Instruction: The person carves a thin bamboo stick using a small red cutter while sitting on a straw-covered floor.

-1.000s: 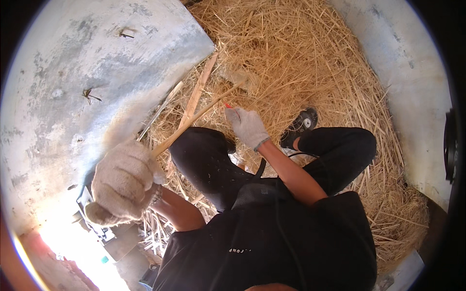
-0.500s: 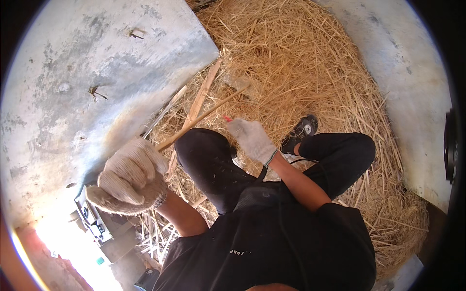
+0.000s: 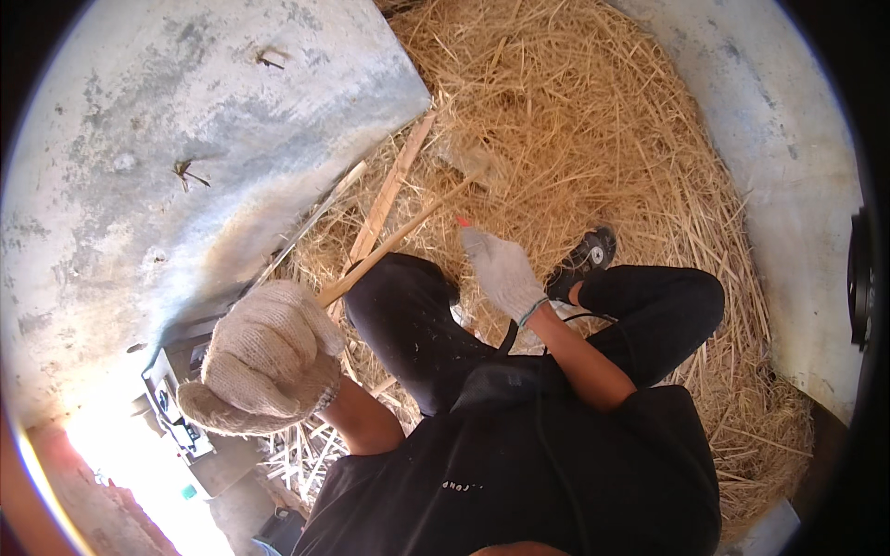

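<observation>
My left hand [image 3: 264,357], in a knitted off-white work glove, is closed around the near end of a long thin strip of pale wood or bamboo [image 3: 408,229]. From the fist the strip slants away over my left knee, its far end lying at the straw. In the same kind of glove, my right hand [image 3: 503,271] is closed to the right of the strip and apart from it, above the gap between my legs. A small red tip [image 3: 464,221] pokes out past its fingers; what it belongs to is hidden in the glove.
Loose straw-like shavings [image 3: 593,120] cover the floor ahead and to the right. A flat board [image 3: 394,185] lies beyond the strip, beside a stained pale wall [image 3: 232,120]. Another wall [image 3: 788,185] stands at the right. My shoe [image 3: 593,250] rests on the shavings.
My right hand has shifted a little to the right, away from the strip. My left hand has moved slightly right and nearer, still around the strip. The whole view has shifted slightly.
</observation>
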Demonstrator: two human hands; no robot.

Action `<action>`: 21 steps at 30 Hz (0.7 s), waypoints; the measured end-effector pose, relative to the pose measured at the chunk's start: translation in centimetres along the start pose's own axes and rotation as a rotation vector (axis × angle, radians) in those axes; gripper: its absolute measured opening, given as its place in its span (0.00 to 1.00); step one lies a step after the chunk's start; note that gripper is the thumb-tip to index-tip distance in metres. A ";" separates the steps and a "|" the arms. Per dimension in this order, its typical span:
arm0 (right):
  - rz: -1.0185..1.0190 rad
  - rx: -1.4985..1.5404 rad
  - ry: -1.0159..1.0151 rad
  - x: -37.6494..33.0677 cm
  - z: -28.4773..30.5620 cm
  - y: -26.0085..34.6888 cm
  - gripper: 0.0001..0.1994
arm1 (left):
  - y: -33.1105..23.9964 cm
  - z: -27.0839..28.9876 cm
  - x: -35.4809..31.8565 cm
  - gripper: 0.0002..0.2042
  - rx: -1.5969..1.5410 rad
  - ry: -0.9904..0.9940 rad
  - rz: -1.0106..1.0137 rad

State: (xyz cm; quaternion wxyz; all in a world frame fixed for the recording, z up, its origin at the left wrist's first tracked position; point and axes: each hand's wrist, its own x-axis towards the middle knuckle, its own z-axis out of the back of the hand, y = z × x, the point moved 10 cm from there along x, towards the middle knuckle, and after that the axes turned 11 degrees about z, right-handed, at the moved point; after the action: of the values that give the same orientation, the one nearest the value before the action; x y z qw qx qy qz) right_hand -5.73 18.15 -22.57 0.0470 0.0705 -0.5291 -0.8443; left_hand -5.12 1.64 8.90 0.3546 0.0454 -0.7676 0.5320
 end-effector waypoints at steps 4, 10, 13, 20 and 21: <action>0.111 0.285 0.170 -2.5 0.7 11.6 0.24 | 0.3 0.1 0.0 0.36 -0.036 -0.071 -0.016; 0.069 0.082 -0.051 -0.5 -1.2 2.8 0.30 | 0.2 -0.7 0.3 0.32 0.011 0.058 -0.021; -0.351 -0.132 0.154 0.2 -1.7 -10.6 0.43 | -0.1 -1.4 0.0 0.32 -0.007 0.045 -0.041; -0.093 0.177 -0.016 -0.5 2.1 1.3 0.37 | 0.2 -0.8 -0.3 0.34 -0.025 -0.003 -0.048; -0.073 0.222 0.052 -0.9 1.8 3.6 0.38 | 0.2 -0.6 -0.4 0.35 -0.038 -0.020 -0.037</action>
State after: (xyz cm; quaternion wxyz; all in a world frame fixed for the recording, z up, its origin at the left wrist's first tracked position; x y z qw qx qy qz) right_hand -5.10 18.35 -18.44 0.0218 0.1163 -0.6151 -0.7795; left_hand -4.61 2.15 8.65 0.3574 0.0585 -0.7801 0.5102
